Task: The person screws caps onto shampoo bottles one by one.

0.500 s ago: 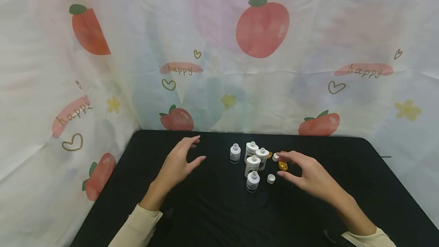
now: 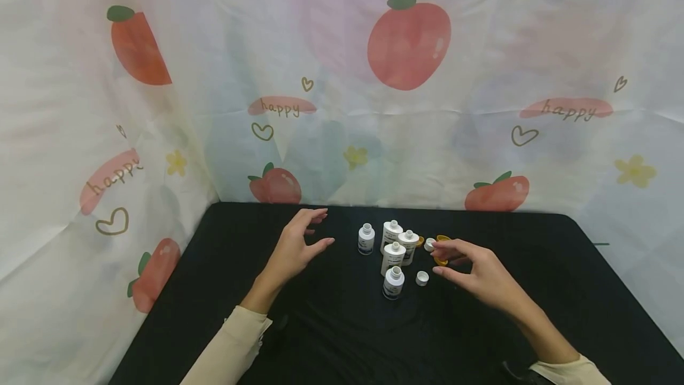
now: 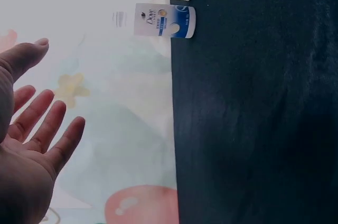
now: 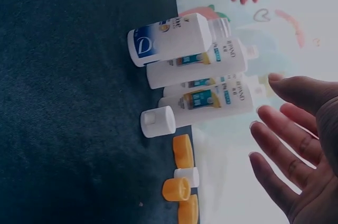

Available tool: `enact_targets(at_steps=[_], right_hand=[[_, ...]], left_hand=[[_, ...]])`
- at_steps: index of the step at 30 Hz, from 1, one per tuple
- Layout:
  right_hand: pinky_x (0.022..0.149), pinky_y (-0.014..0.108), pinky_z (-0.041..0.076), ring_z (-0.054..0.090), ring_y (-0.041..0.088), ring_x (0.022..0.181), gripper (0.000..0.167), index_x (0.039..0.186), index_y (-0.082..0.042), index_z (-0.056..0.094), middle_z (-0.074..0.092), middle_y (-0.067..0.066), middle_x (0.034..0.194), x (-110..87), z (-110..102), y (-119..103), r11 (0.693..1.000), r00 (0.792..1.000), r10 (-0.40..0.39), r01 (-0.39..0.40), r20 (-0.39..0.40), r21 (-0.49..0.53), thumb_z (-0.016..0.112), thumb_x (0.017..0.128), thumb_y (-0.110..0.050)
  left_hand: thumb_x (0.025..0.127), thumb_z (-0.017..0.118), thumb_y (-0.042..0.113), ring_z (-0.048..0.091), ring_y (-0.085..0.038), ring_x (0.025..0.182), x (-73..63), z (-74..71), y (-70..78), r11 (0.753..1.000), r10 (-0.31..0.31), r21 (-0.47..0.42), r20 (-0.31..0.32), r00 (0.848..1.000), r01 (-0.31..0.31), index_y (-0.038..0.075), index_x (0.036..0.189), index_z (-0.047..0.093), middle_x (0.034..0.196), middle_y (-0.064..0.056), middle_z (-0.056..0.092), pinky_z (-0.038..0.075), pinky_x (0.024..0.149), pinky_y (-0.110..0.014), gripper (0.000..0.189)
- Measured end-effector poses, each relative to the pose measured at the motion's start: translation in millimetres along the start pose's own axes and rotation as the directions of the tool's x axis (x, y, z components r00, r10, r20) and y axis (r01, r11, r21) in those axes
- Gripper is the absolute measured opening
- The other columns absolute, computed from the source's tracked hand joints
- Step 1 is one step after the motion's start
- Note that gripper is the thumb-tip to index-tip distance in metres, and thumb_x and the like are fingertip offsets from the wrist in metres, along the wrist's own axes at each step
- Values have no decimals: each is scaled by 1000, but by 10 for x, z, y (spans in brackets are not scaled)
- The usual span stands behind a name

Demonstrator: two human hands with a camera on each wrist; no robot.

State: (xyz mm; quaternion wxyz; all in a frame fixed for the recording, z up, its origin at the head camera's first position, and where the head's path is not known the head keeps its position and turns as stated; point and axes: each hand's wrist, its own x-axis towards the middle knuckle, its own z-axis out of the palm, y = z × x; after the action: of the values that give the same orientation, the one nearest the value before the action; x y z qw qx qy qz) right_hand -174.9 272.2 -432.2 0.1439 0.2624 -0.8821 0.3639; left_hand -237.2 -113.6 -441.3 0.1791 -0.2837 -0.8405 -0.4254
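Note:
My left hand (image 2: 291, 246) hovers left of the bottles, thumb and fingers spread apart with nothing between them. Nearest to it stands an uncapped white Dove bottle (image 2: 366, 242), whose blue label base shows in the left wrist view. A second uncapped Dove bottle (image 4: 171, 39) stands closest to me, in front of three uncapped white bottles (image 4: 211, 100) with teal and orange labels. To their right is my right hand (image 2: 483, 275), fingers loosely bent and holding nothing. Its fingertips overlap the loose orange caps (image 4: 176, 189) in the head view, beside a small white cap (image 2: 430, 245).
Another white cap (image 4: 158, 122) sits on the black tabletop (image 2: 331, 337), right of the front bottle. More orange caps (image 4: 183, 151) lie behind it. A fruit-printed curtain (image 2: 342, 64) hangs along the table's back and left sides.
My left hand has moved right, closer to the left Dove bottle. My right hand has shifted slightly, its fingers covering more of the orange cap. The bottles stand where they were.

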Motion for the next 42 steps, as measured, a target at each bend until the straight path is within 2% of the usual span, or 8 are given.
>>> enact_targets(at_steps=[9, 15, 20, 30, 42], right_hand=[[74, 37, 61, 73, 20, 88, 40, 122, -5, 69, 75, -1, 101, -43, 97, 130, 998, 998, 51, -52, 35, 39, 82, 84, -6], [74, 34, 61, 73, 22, 88, 42, 123, -8, 69, 76, 4, 102, -69, 181, 204, 994, 996, 63, -67, 55, 83, 82, 83, -4], [74, 35, 61, 73, 21, 89, 39, 122, -7, 69, 75, 12, 104, -87, 234, 223, 989, 994, 73, -83, 79, 120, 82, 85, -5], [75, 38, 61, 72, 21, 91, 40, 121, -8, 69, 74, 6, 107, -120, 306, 257, 984, 986, 127, -138, 104, 110, 84, 84, -10], [74, 39, 61, 71, 20, 90, 41, 117, -6, 71, 74, 4, 105, -136, 367, 245, 985, 984, 156, -161, 81, 62, 87, 81, -15]], left_hand=[[85, 85, 17, 59, -23, 118, 89, 217, -102, 999, 20, -31, 22, 1000, -19, 10, 138, 58, 131, -7, 59, 57, 93, -43, 60], [86, 83, 16, 59, -23, 119, 127, 363, -146, 997, 22, -69, 64, 998, -18, 9, 140, 57, 132, -7, 58, 57, 95, -41, 60], [87, 82, 12, 59, -25, 122, 159, 488, -185, 993, 5, -120, 101, 995, 7, 8, 141, 55, 133, -10, 57, 56, 97, -43, 60], [87, 82, 13, 59, -24, 121, 212, 719, -282, 982, -61, -172, 123, 991, 82, 9, 140, 56, 133, -9, 57, 55, 98, -39, 59], [85, 82, 8, 59, -27, 121, 257, 934, -305, 946, -143, -269, 151, 978, 180, -2, 134, 56, 130, -12, 58, 53, 102, -42, 56]])
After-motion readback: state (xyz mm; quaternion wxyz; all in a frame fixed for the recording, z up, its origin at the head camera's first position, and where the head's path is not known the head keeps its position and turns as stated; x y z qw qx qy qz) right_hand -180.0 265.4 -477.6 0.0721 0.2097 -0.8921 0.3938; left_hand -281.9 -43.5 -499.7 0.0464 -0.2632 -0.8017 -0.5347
